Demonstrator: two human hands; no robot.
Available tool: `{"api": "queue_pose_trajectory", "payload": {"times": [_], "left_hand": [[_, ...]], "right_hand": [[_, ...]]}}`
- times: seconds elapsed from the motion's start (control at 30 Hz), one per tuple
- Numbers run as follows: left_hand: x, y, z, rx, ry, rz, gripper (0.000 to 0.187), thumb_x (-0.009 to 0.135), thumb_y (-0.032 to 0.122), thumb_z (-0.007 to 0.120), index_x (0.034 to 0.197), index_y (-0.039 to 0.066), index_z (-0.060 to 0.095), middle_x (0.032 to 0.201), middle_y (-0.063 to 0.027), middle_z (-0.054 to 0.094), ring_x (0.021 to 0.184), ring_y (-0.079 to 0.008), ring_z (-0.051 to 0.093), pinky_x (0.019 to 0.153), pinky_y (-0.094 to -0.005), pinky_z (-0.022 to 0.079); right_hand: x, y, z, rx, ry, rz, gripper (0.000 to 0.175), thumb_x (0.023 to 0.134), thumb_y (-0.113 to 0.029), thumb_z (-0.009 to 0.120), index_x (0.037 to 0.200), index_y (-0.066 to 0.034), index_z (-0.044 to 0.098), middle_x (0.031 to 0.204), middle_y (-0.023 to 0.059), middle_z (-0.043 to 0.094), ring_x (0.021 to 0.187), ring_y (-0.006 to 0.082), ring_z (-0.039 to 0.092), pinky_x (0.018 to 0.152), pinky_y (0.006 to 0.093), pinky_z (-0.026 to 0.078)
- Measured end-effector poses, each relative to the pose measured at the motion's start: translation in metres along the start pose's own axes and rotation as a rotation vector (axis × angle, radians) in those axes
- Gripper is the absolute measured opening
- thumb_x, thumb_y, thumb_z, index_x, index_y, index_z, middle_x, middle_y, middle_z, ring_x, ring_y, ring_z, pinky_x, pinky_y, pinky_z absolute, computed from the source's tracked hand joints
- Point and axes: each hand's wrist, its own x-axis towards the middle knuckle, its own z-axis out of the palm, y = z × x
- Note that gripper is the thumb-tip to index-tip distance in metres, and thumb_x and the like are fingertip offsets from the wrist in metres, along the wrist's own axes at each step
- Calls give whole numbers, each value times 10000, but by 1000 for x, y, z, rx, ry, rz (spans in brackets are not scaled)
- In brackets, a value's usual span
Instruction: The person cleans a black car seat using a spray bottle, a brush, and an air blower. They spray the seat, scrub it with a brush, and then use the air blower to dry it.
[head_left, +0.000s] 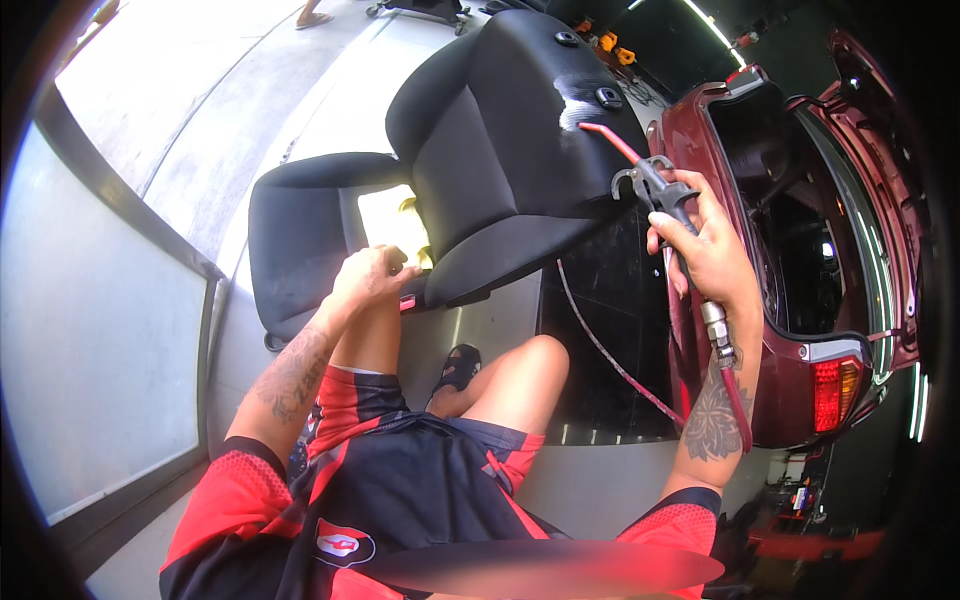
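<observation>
My right hand (709, 240) grips an air blow gun (664, 191) with a red angled nozzle tube. Its tip is over the upper backrest (510, 112) of a black car seat, beside a bright white patch (577, 109); whether that is glare or foam I cannot tell. A red hose (735, 405) with metal couplings hangs from the gun along my forearm. My left hand (375, 271) rests at my left knee with curled fingers, partly hidden. Just beyond it a pale yellow cloth (394, 221) lies on the black seat cushion (300, 232), against the backrest.
A dark red car (697, 150) with its rear opened stands to the right. The hose (600, 345) also runs over the dark floor tiles. A frosted panel in a metal frame (214, 330) is on the left. Another person's foot (311, 19) and a wheeled stand (431, 9) are beyond.
</observation>
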Motion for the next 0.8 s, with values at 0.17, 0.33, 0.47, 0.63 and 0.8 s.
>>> {"api": "queue_pose_trajectory", "payload": {"times": [0.17,0.33,0.47,0.63,0.8], "left_hand": [[1,-1,1,-16,17,4,474,953,511,769,1090,59,809,1037,-180,805,988,-375,781,910,-484,603],[2,-2,3,-3,-2,-11,480,953,510,770,1094,52,806,1051,-180,804,993,-379,778,914,-482,602],[3,-1,1,32,-29,-22,486,965,493,779,1134,38,799,1058,-146,812,1007,-299,793,929,-418,616],[2,0,-2,12,-34,-11,493,971,494,771,1141,32,795,1077,-148,810,1022,-302,790,931,-422,615],[1,-2,-2,10,-32,-9,497,975,492,765,1151,28,794,1073,-157,811,1027,-312,790,941,-428,615]], "right_hand": [[1,-6,5,-73,80,11,562,1070,-105,652,1562,-55,384,840,87,692,404,104,543,375,274,400],[4,-13,10,-87,73,-13,554,1067,-111,648,1555,-69,392,809,70,672,402,106,541,375,280,403],[6,-17,11,-110,-75,44,553,1062,-107,651,1550,-59,395,805,78,684,402,95,532,374,278,396],[12,-21,14,-133,-9,-5,575,1052,-115,668,1555,-58,395,798,73,680,402,108,534,375,278,395],[15,-26,15,-212,130,-38,560,1052,-112,658,1549,-64,405,790,62,676,407,114,547,389,292,414]]}}
